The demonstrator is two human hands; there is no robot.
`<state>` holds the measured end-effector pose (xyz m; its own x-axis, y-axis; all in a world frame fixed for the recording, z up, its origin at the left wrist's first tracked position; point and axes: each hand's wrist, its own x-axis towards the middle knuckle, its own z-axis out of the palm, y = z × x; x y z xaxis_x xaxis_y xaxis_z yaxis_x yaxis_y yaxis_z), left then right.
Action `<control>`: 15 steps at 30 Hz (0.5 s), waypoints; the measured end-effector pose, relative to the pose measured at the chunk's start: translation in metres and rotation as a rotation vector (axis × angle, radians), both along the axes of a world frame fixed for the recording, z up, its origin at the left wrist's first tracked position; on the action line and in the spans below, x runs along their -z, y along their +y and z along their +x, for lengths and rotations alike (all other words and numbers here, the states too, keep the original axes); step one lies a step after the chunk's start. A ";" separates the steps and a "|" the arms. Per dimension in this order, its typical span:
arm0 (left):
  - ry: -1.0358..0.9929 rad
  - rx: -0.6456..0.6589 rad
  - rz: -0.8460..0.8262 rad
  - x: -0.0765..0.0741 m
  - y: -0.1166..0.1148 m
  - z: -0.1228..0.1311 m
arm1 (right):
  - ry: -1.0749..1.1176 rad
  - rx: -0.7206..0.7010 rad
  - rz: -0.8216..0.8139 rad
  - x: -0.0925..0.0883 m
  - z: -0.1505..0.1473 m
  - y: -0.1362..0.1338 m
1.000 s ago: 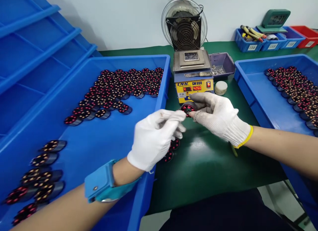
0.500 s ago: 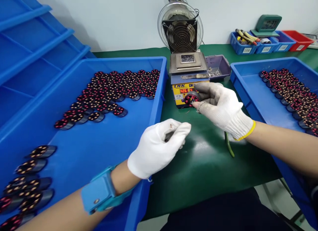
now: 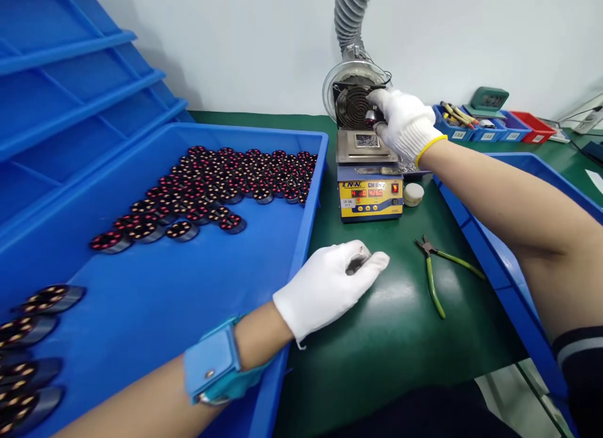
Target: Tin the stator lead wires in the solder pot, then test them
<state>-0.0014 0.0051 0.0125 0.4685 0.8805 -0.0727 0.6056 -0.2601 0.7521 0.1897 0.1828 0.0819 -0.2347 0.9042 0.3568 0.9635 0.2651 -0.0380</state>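
Observation:
My right hand [image 3: 404,122], in a white glove with a yellow cuff, pinches a small round motor stator [image 3: 371,117], dark with a reddish tint. It holds the stator above the solder pot [image 3: 370,193], in front of the fan grille [image 3: 353,108]. The glove hides part of the stator. My left hand [image 3: 332,287], also gloved, hovers over the green table beside the tray's edge. Its fingers are curled together, and whatever may be inside them is hidden. Many similar stators [image 3: 207,186] with red and copper-coloured windings lie in the left blue tray [image 3: 188,300].
Green-handled cutters [image 3: 431,256] lie opened on the green table [image 3: 367,356]. A small round pale tin [image 3: 413,195] stands right of the pot. Another blue tray [image 3: 513,287] is under my right arm. Small tool bins [image 3: 487,129] and a green clock [image 3: 490,98] line the back.
My right hand has carried the stator up and back, from in front of the solder pot's display to above its top. My left hand stays curled near the tray's edge. The view has shifted.

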 end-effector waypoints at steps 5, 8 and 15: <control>-0.010 0.035 0.040 0.003 0.001 -0.001 | -0.215 0.063 -0.059 0.004 -0.015 0.012; -0.021 0.050 0.054 0.004 0.001 -0.001 | -0.287 0.076 -0.058 0.009 -0.017 0.016; -0.028 0.069 0.052 0.006 0.002 -0.001 | -0.333 0.092 -0.058 0.012 -0.018 0.015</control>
<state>-0.0028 0.0069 0.0065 0.5292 0.8483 -0.0140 0.5641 -0.3395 0.7527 0.1715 0.1983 0.0696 -0.2464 0.9434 0.2219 0.9453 0.1835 0.2698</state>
